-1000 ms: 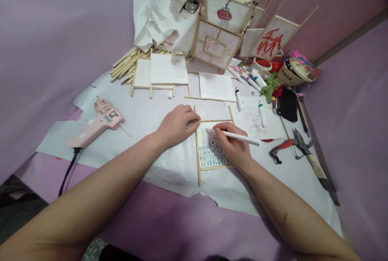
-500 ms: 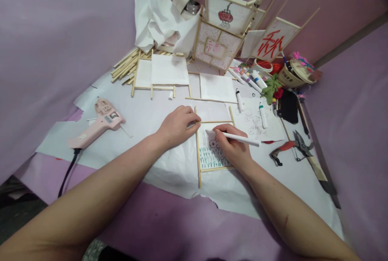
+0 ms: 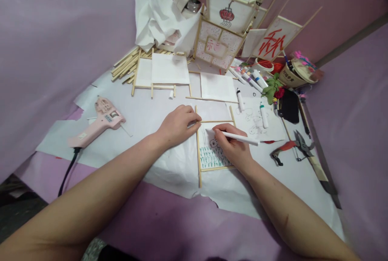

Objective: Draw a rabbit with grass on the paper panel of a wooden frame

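My right hand point(image 3: 233, 146) is wrapped round a slim white marker point(image 3: 242, 137), its tip on the white sheet of a wooden-stick frame point(image 3: 199, 160). Dark lines stand near the tip. Lower on the sheet are a round-bodied figure point(image 3: 214, 144) outlined in dark ink and rows of green grass marks point(image 3: 209, 156); my right hand hides part of the drawing. At the frame's upper left, the thumb and fingertips of my left hand point(image 3: 179, 125) close on the side stick.
A pink glue gun point(image 3: 98, 125) lies to the left. Blank framed panels point(image 3: 170, 69) and a sketch sheet point(image 3: 273, 129) with a green-tipped marker point(image 3: 263, 115) lie beyond. Red-handled pruners point(image 3: 285, 147) are on the right. A paper-panelled lantern frame point(image 3: 218, 45) stands at the back.
The marker's back end has shifted very slightly to the left. My left hand holds the same place on the frame.
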`<state>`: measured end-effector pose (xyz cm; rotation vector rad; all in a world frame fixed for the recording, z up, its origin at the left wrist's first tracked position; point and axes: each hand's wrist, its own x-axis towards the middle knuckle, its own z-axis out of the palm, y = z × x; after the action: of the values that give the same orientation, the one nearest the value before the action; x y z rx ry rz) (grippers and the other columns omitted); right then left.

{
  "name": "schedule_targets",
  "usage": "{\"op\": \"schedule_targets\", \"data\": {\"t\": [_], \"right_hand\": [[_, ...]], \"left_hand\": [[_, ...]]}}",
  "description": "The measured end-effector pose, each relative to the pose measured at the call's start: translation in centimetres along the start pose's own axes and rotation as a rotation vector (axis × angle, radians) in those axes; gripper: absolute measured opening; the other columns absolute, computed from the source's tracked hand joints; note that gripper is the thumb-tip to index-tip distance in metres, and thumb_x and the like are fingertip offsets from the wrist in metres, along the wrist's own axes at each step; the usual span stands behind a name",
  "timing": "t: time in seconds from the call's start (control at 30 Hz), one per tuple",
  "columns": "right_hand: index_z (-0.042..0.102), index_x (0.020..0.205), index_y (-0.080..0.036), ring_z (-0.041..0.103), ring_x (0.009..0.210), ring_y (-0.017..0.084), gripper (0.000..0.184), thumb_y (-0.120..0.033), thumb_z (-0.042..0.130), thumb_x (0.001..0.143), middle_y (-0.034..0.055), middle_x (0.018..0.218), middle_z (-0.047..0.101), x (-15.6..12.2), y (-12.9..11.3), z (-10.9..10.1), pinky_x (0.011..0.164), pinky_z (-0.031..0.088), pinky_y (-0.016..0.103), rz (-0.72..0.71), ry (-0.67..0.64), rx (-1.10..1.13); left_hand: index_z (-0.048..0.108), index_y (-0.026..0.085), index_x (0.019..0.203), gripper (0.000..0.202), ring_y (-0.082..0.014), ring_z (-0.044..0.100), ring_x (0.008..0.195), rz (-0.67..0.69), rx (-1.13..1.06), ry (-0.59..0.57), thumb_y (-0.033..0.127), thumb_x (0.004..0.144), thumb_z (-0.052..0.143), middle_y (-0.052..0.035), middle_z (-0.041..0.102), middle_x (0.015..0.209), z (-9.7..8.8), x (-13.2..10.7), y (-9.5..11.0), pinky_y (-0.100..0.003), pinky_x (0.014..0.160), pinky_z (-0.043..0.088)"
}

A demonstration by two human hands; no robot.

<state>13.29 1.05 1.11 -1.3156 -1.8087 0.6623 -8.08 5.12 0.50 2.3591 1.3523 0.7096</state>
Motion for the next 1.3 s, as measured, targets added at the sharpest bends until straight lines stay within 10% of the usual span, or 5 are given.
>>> {"op": "schedule_targets", "data": {"t": [1.3], "right_hand": [[0.071,0.086,-0.023,0.065,0.071,0.017,0.014,-0.028,0.059,0.091,0.0010,0.078,0.073,-0.04,0.22,-0.02,0.068,0.051,0.030,0.026,-0.009,0.023]], "left_hand": [[0.074,0.020,0.100,0.019,-0.0247,0.058,0.096,0.002,0.006,-0.002,0.029,0.094,0.058,-0.0064,0.064,0.093,0.07,-0.05,-0.09,-0.039,0.086,0.047]]}}
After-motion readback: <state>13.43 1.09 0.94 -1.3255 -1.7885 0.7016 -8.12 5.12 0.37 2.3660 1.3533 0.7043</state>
